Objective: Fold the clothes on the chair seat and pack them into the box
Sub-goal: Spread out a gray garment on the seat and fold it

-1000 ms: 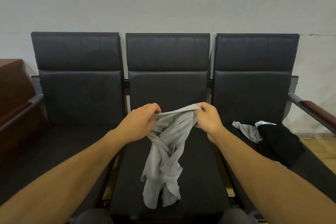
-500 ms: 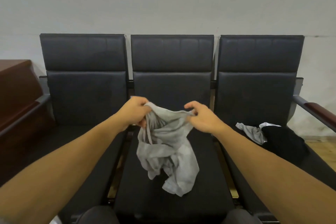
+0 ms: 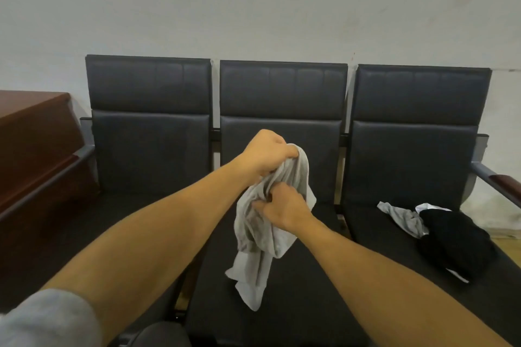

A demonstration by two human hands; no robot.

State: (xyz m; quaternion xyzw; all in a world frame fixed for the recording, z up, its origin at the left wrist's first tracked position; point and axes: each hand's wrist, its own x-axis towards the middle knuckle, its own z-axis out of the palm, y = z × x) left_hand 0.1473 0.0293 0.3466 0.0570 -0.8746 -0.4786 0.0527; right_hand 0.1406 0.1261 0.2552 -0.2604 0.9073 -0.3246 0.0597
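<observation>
Left hand [image 3: 265, 153], right hand [image 3: 283, 207] bunching soft, crumpled grey garment [image 3: 263, 236]

No text, label, brand, number or sign is showing itself readable anywhere: not on the grey garment [image 3: 270, 222], not on the black chairs [image 3: 282, 93], not on the clothes lying at three o'clock [image 3: 451, 239].

Grey garment [image 3: 270, 236] (black chairs [image 3: 282, 127])
</observation>
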